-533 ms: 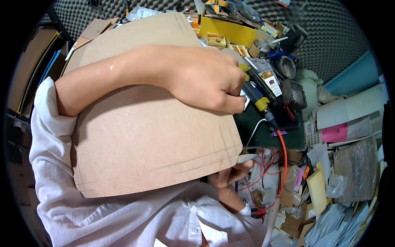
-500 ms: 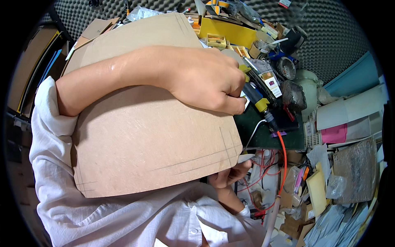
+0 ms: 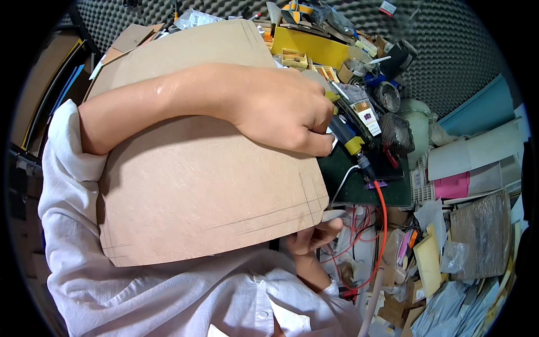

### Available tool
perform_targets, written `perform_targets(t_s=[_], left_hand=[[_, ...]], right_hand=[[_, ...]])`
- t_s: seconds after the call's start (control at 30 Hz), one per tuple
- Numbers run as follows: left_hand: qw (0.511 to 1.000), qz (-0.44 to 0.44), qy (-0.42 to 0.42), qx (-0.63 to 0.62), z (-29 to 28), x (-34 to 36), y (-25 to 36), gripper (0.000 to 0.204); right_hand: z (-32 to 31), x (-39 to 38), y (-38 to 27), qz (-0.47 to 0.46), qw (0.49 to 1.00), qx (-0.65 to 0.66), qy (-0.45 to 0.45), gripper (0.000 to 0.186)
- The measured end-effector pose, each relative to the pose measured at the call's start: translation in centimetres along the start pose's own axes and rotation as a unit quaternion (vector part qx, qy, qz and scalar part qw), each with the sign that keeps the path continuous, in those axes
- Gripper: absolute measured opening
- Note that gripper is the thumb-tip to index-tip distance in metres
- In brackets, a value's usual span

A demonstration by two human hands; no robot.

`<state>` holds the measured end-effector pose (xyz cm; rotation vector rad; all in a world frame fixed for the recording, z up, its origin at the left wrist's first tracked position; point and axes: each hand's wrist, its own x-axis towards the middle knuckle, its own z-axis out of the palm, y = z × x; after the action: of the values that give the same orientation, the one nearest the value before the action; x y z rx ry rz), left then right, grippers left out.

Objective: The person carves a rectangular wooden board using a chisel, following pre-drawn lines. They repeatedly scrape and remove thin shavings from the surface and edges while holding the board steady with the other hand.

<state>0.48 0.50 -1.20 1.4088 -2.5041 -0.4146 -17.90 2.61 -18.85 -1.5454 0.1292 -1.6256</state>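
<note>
A large tan fibreboard panel (image 3: 191, 185) with rounded corners and pencil lines near its edges is tilted up in front of my body. My left forearm lies across it. My left hand (image 3: 286, 112) is closed, its fingers curled over the panel's right edge; the fingertips are hidden. Under the near right corner is my right hand (image 3: 314, 238), fingers bent together. A thin, pale grey, pointed piece (image 3: 335, 214) sticks out between that hand and the corner; its kind I cannot make out.
Beyond the panel stands a cluttered bench with a yellow sheet (image 3: 314, 48), a yellow-and-black tool (image 3: 351, 140) with an orange cable (image 3: 384, 224), and a cigarette pack (image 3: 368, 118). Scrap boards, foam and plastic bags (image 3: 455, 303) pile up at right. Grey acoustic foam (image 3: 443, 50) lines the wall.
The view has shifted slightly. The panel's near edge sits a little higher, and the right hand's fingers have shifted slightly by the corner. My left hand keeps its place on the panel.
</note>
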Motion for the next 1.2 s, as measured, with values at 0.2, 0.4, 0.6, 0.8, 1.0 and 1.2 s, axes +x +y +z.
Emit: perform_targets(t_s=[0.2,0.4,0.6,0.8,1.0,1.2], left_hand=[[1.000,0.013,-0.002,0.007,0.0,0.1,-0.2,0.046],[0.999,0.033,0.013,0.014,0.1,0.1,-0.1,0.047],[1.000,0.017,0.002,0.006,0.0,0.2,-0.4,0.048],[0.997,0.067,0.040,0.011,0.2,0.2,-0.6,0.047],[0.998,0.051,0.025,-0.002,0.1,0.2,-0.7,0.047],[0.998,0.047,0.028,0.010,0.1,0.2,-0.4,0.047]], right_hand=[[-0.7,-1.0,0.2,0.029,0.999,0.035,-0.019,0.020],[-0.7,-2.4,-0.3,0.140,0.979,0.102,0.109,0.012],[-0.1,-1.6,-0.4,0.162,0.982,0.072,0.072,0.013],[0.2,-1.3,0.0,0.257,0.951,0.159,0.064,0.022],[-0.3,-1.5,0.1,0.178,0.982,0.050,0.035,0.022],[-0.4,-1.1,-0.4,0.050,0.998,0.028,0.027,0.017]])
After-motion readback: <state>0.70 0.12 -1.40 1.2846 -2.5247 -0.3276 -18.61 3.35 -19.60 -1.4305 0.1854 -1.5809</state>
